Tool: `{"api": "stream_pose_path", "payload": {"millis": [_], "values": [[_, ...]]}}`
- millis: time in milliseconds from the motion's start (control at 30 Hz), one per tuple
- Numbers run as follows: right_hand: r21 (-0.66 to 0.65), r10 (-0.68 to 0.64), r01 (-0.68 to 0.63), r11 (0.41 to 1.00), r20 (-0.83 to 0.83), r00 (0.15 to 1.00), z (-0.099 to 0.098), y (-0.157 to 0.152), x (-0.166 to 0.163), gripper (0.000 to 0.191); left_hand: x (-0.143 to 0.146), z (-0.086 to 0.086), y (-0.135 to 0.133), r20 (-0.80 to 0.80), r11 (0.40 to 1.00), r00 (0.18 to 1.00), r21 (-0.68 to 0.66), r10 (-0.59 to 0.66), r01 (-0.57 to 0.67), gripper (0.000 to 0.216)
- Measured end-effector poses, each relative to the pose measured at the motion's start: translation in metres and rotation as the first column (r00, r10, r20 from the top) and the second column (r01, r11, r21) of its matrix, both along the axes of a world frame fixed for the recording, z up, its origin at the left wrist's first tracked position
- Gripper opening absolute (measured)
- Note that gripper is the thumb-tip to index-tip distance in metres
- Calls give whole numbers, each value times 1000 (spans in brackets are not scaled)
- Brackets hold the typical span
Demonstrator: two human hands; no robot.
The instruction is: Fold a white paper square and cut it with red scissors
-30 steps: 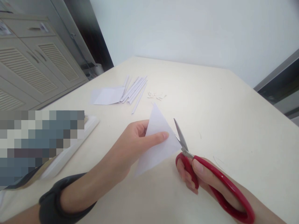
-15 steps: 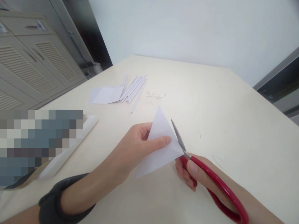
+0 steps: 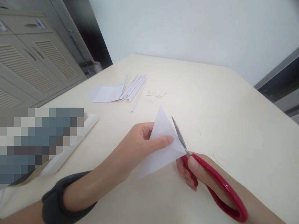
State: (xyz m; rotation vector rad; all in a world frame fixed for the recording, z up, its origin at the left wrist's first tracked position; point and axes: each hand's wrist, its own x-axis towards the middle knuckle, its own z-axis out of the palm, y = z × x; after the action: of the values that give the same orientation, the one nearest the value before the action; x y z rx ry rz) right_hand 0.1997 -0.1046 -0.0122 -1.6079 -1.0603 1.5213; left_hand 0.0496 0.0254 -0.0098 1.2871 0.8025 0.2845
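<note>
My left hand (image 3: pixel 136 147) pinches a white triangular piece of paper (image 3: pixel 163 146), thumb on top and fingers behind, holding it just above the cream table (image 3: pixel 221 109). My right hand (image 3: pixel 201 174) grips red-handled scissors (image 3: pixel 210 177), fingers through the loops. The steel blades (image 3: pixel 179 135) lie along the paper's right edge, touching it. A dark band wraps my left wrist.
Farther back on the table lie a flat white sheet (image 3: pixel 105 93), a bundle of thin white paper strips (image 3: pixel 134 87) and several small paper scraps (image 3: pixel 156 92). A white flat object (image 3: pixel 70 143) sits at the left beside a blurred patch. Louvred cabinets (image 3: pixel 35 59) stand beyond the table's left side.
The scissor blades have closed in from a gap beside the paper to its right edge. Both hands and the paper have shifted slightly.
</note>
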Motion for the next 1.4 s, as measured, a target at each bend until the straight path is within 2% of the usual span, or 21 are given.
{"api": "stream_pose_path", "payload": {"millis": [233,733,967,1133,1400], "values": [[-36,-45,47,998,45,998,7,-3,-3,59,-1,-1,0,54,1000,999,-16,-10,11,8],[-40,-83,85,996,39,996,2,-8,-2,58,0,-2,0,63,998,998,-57,-9,13,10],[5,-81,81,997,31,996,-6,-5,-5,50,6,4,-3,55,993,996,-93,75,-69,17],[-39,-86,88,995,53,995,-8,-2,-6,55,4,4,-2,97,995,995,-100,26,-17,15],[-29,-89,91,995,49,995,-11,-6,-6,57,1,0,1,79,994,997,-101,-21,29,21]]}}
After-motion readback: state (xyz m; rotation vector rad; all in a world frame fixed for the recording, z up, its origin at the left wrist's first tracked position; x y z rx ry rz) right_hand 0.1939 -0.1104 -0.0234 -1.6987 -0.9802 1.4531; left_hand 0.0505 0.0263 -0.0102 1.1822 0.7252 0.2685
